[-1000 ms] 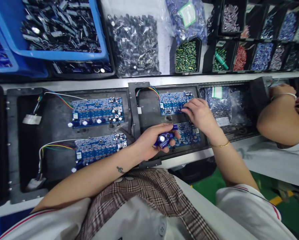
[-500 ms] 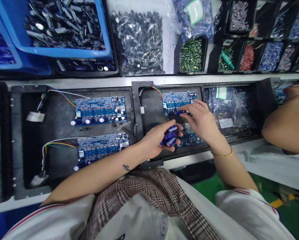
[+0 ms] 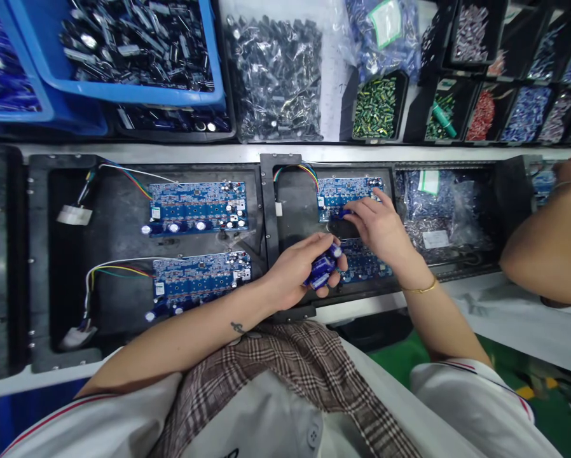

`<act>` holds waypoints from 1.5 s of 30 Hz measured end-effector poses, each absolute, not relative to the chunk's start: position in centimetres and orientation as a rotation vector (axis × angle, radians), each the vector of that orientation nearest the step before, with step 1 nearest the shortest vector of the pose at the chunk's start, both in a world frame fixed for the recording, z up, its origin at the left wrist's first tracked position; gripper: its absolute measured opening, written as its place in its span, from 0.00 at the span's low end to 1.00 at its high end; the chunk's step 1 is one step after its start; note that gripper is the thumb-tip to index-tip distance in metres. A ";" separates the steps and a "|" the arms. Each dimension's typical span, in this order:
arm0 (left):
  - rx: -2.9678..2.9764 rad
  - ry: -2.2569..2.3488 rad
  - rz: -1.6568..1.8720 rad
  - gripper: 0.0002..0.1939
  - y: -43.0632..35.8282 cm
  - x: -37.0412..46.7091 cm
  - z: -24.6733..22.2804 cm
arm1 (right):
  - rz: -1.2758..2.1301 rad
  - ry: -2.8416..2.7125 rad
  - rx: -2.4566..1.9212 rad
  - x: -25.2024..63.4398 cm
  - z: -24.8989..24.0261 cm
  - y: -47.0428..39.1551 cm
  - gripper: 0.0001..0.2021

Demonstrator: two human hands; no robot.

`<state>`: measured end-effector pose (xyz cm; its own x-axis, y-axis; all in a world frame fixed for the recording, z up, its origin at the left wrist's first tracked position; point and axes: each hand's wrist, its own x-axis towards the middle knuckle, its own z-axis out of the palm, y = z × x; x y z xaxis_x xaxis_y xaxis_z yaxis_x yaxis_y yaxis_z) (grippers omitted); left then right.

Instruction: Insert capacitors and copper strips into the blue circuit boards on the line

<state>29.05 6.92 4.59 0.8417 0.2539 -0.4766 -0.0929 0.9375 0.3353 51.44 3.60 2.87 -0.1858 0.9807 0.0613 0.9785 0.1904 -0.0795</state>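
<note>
My left hand [image 3: 309, 267] is curled around several blue capacitors [image 3: 321, 270], just in front of the upper right circuit board [image 3: 337, 191]. The thumb and fingers of my right hand [image 3: 374, 226] pinch a blue capacitor [image 3: 346, 213] at the lower edge of that board. Coloured wires run from the board's left end. Below it, a second board [image 3: 362, 259] lies partly behind my hands. Both boards rest in a black tray [image 3: 295, 226].
Another black tray [image 3: 107, 238] on the left bears two boards with standing capacitors. Behind are a blue bin [image 3: 137, 95] of capacitors, a bag [image 3: 276, 79] of dark parts and small parts bins. A person's arm [image 3: 547, 245] is at the right.
My right hand has moved slightly down with the capacitor, which is now at the board's lower edge. The capacitors in my left hand have shifted. The camera view has moved slightly left.
</note>
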 end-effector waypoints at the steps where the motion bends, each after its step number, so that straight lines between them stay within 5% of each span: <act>1: 0.312 0.550 0.186 0.09 6.9 29.1 4.7 | 0.016 -2.370 -1.917 51.6 2.7 3.6 0.11; 13: 0.446 0.673 0.380 0.07 6.2 29.5 4.9 | 0.392 -2.196 -1.674 46.9 7.8 2.0 0.10; 23: 0.236 0.542 0.121 0.14 6.1 28.6 4.6 | 0.224 -2.242 -1.858 49.0 2.5 4.9 0.10; 37: 0.207 0.560 0.209 0.14 6.3 27.8 4.4 | 0.062 -2.561 -1.711 48.4 3.2 5.0 0.16; 45: 0.182 0.591 0.255 0.14 4.6 27.9 4.2 | 0.466 -2.133 -1.691 45.4 9.0 -0.5 0.18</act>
